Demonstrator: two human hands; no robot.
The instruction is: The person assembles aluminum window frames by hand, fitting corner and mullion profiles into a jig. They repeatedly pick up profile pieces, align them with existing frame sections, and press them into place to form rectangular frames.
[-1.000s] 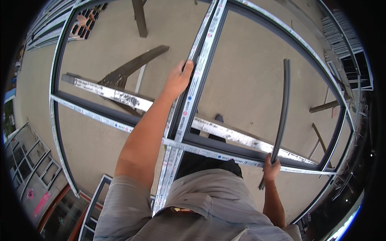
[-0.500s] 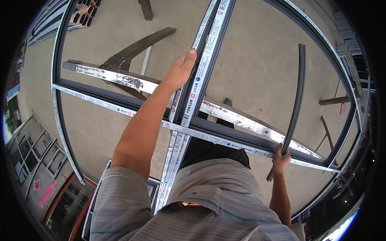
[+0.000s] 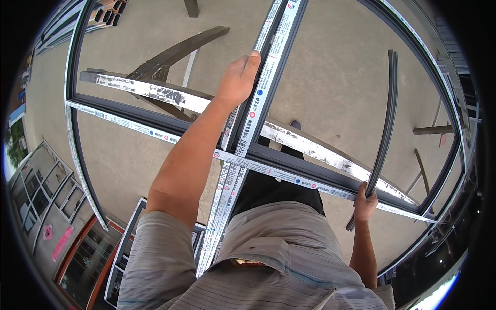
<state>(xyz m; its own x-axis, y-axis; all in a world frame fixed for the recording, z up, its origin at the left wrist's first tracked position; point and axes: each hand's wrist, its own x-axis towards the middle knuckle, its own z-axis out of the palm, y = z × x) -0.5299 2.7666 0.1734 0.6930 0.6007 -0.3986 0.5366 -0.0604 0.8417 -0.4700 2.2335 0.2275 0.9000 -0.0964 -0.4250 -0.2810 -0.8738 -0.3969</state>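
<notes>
Holding a long, narrow, dark-grey grooved strip (image 3: 388,124) near its lower end, the right hand (image 3: 365,205) has a narrow grip, closed round it beside the near crossbar (image 3: 289,174), a dark-grey metal rail covered with white printed film. The strip stands out over the frame's right-hand opening, its long part pointing away from the person and its short tail showing below the fist. Whether that hand also bears on the rail, I cannot tell.

The left hand (image 3: 238,80) lies on the central bar (image 3: 258,101), a paired dark-grey metal member with the same white film, thumb along its left edge; the fingers are hidden, so how far that grip is closed cannot be told. Both bars belong to one large rectangular frame spread in front of the person's waist. Below it run a long, scuffed white beam (image 3: 318,149) and a dark-brown angled support (image 3: 178,50), over a bare grey-brown floor (image 3: 330,88).

The step in hand seems to be handling the strip with one hand while the other steadies the frame. The next move probably calls for guiding the strip's far end clear of the surrounding bars.
</notes>
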